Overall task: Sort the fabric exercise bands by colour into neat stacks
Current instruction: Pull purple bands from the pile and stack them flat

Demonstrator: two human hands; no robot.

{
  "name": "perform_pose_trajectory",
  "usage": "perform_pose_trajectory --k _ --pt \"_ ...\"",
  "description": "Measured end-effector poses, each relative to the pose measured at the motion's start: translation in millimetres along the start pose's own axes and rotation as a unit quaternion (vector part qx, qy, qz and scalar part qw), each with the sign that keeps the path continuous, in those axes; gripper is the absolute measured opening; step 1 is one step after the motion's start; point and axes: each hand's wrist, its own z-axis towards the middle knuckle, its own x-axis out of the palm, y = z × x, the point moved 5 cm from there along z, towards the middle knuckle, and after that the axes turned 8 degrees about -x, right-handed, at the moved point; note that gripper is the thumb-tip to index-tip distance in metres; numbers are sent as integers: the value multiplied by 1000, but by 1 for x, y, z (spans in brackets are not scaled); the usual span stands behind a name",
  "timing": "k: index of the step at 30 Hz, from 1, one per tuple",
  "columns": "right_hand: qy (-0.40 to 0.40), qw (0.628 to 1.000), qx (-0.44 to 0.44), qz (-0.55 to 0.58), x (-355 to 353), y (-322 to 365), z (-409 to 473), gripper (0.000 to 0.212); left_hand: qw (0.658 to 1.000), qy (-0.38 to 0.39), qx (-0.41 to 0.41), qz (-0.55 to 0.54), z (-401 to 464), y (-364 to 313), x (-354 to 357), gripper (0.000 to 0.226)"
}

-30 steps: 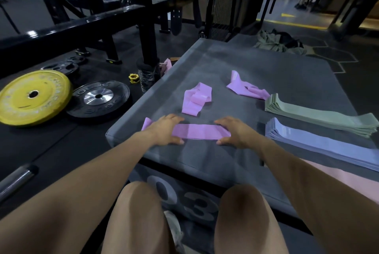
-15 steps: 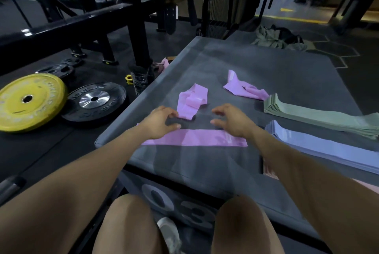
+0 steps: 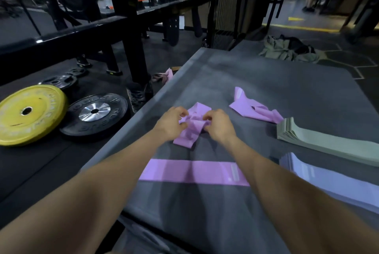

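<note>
We see left hand (image 3: 171,123) and right hand (image 3: 218,126) both pinching crumpled pink band (image 3: 189,130) mid grey mat (image 3: 266,81). Flat pink band (image 3: 192,171) at 6 o'clock of it, loose pink band (image 3: 254,109) at 2, green stack (image 3: 328,141) at 3.

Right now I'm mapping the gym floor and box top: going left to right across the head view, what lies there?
Round yellow weight plate → black weight plate with silver hub → crumpled pink fabric band held by both hands → second crumpled pink band → sage-green band stack.
</note>
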Motion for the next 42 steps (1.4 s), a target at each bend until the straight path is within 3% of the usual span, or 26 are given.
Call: perform_pose_trajectory --k 5,9,11,18,23,26,30,32,33,36,40,42 --pt "-63 995 6 78 -17 10 2 18 993 39 -34 -103 4 0 7 30" --pt "-109 985 -26 134 -48 33 3 21 981 53 -42 -181 -1 -13 -11 19" --pt "-116 979 -48 160 -65 48 4 21 974 62 -33 -213 -5 -24 -26 26" --pt "-150 968 -113 166 -123 103 -2 26 958 -15 22 -285 -23 -64 -103 12" --pt "-144 963 -159 160 -148 137 -15 26 939 -39 15 -340 -39 -84 -144 17" --pt "-160 959 -160 168 -158 148 -23 8 920 -73 -15 -385 -44 -89 -160 19" --pt "-115 969 -131 176 -155 154 -28 24 879 -75 -55 -468 -49 -97 -169 15" --pt "-91 968 -133 193 -153 159 -30 18 868 -74 -56 -489 -51 -101 -172 11" --pt "-85 966 -134 203 -153 160 -31 13 867 -75 -55 -490 -53 -102 -174 11" --pt "-97 965 -128 208 -160 162 -30 27 893 -86 -52 -439 -56 -102 -180 16" --pt "-103 964 -120 212 -176 165 -25 27 959 -127 -77 -242 -68 -103 -192 31" --pt "-89 959 -123 239 -180 167 -22 27 965 -185 -46 -177 -75 -108 -200 31"
